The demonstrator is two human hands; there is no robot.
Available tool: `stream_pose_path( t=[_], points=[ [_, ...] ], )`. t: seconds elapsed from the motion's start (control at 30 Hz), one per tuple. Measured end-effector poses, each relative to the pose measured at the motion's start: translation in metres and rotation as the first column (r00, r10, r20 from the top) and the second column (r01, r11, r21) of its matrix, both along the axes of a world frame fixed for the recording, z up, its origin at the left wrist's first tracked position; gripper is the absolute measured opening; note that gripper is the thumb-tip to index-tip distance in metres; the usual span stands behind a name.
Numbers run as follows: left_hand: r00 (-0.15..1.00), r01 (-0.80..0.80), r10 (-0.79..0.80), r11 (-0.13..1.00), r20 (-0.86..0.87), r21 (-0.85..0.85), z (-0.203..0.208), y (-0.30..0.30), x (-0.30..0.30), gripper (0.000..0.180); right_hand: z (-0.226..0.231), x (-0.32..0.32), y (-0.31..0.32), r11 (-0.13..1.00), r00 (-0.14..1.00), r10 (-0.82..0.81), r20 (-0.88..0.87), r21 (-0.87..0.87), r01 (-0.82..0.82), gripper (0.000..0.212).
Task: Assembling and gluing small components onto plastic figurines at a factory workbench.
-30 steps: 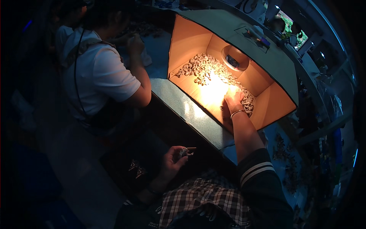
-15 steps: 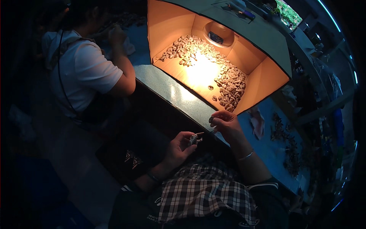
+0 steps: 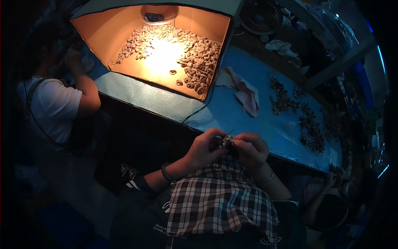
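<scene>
Small mottled cluster point(image 3: 226, 142) is being held between both hands, above the checked cloth point(image 3: 219, 207) and just off the near edge of the worktop point(image 3: 265, 120). The worktop is being tinted blue, its left end being whitened by light. At left a co-worker in a white top point(image 3: 58, 103) is being seen side-on, one forearm being held up. An open-fronted cardboard box point(image 3: 99, 37) is being supported by the worktop. The checked cloth is being worn across the person's front. In the box, a heap of small brown roundish pieces point(image 3: 203, 62) is being lit; two more are being seen apart from it, near the front edge. Dark clumps point(image 3: 311, 133) are being carried by the worktop at right; a crumpled pinkish cloth point(image 3: 248, 95) is being seen between these and the box. A round lamp point(image 3: 159, 16) is being shone inside the box. The cluster is being clamped in the left hand's point(image 3: 204, 147) grip, thumb and fingers on it. The right hand's point(image 3: 253, 151) fingertips are being held close together against its right side; whether that grip is clamped cannot be told. A thin stick point(image 3: 230, 132) is being seen jutting up by the cluster.
</scene>
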State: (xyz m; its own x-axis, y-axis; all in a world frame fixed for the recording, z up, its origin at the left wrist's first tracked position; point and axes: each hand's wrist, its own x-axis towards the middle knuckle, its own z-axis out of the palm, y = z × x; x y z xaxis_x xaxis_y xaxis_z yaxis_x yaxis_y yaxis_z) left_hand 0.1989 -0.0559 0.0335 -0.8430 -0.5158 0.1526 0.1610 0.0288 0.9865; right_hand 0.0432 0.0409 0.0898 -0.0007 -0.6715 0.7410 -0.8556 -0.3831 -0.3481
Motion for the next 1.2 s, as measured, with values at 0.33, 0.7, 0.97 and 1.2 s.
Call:
stream_pose_path(
  t=[0.33,0.7,0.97,1.2],
  points=[
    [0.996,0.073,-0.066,0.991,0.066,-0.113,0.003,0.019,-0.054,0.045,-0.019,-0.046,0.040,0.993,0.990,-0.114,-0.085,-0.042,0.111,0.015],
    [0.996,0.070,-0.062,0.986,0.059,-0.153,-0.016,0.036,-0.102,0.048,-0.036,-0.092,0.062,0.994,0.982,-0.104,-0.157,-0.046,0.098,0.023],
    [0.981,0.109,-0.066,0.965,0.181,-0.239,-0.017,0.045,-0.123,0.047,-0.046,-0.115,0.073,0.995,0.986,-0.098,-0.132,-0.005,0.098,0.026],
    [0.988,0.056,-0.036,0.990,0.147,-0.132,-0.035,0.053,-0.137,0.042,-0.059,-0.129,0.077,0.999,0.979,-0.034,-0.203,0.000,0.035,0.029]
  ],
)
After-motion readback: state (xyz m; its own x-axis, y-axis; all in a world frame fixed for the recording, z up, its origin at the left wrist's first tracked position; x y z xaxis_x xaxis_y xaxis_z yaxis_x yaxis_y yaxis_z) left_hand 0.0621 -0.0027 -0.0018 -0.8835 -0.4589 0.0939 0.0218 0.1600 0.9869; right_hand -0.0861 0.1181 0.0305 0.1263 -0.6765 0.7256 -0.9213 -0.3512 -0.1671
